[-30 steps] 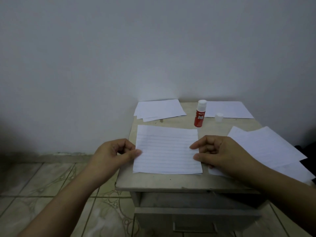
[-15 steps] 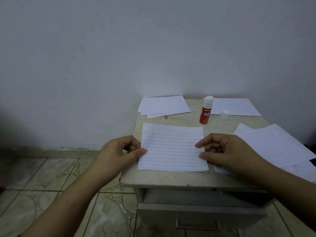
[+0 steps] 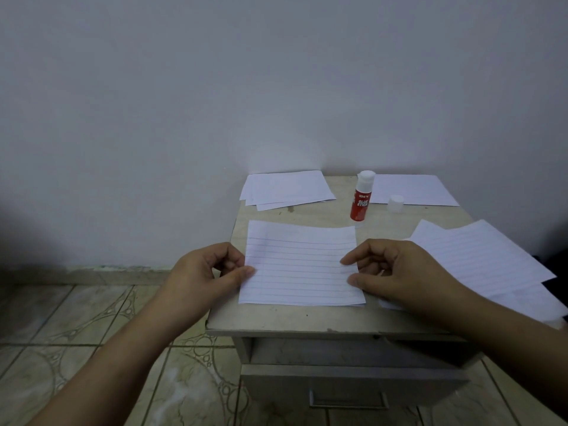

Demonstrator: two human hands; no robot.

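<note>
Filling the upper half of the view: a plain pale wall (image 3: 276,87). Below and to the left, patterned floor tiles (image 3: 76,333), wide open room beside the furniture.

Set against the wall, a small worktop (image 3: 295,318), with a bare strip between its near edge and the paper. Under it, a drawer (image 3: 347,385) pulled partly out, the inside too dark to tell any contents.

On the right side, a loose pile of lined sheets (image 3: 479,256), spreading over the right edge and hiding it. At the centre, lying flat, the lined sheet (image 3: 299,265), left edge close to the worktop's left side.

Far left corner: a fanned stack of white sheets (image 3: 285,189), reaching the left edge. Far right corner: one more white sheet (image 3: 412,189) by the wall.

Left grip (image 3: 203,272) pinching the lined sheet's left edge, thumb on top, other fingers curled beside it. Right grip (image 3: 399,272) closed on the right edge, thumb and forefinger tip on the paper, wrist over the loose pile.

Just beyond the lined sheet's far right corner, upright, a red glue stick (image 3: 361,198) with a white top. Near it but apart, a small white cap (image 3: 396,203) at the near edge of the far right sheet.
</note>
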